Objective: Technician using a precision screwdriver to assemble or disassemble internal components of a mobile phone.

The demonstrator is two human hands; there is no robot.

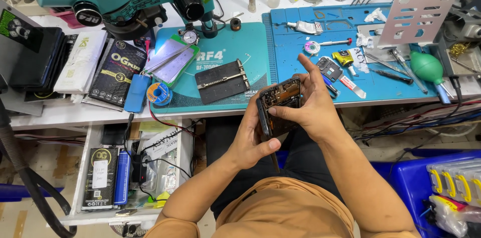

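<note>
both hands [280, 128] gripping opened phone [278, 105], underside hidden

The person wears a short-sleeved shirt [280, 208] of plain tan-orange cloth, with no print or pattern showing on it. Its sleeves end above the elbows, so both forearms are bare down to the wrists. Below the shirt, dark trousers [300, 160] of black or very dark fabric cover the lap. The left hand [250, 140] and the right hand [313, 105] are both bare: no gloves, no rings, no watch and no wrist strap can be made out on either one.
</note>
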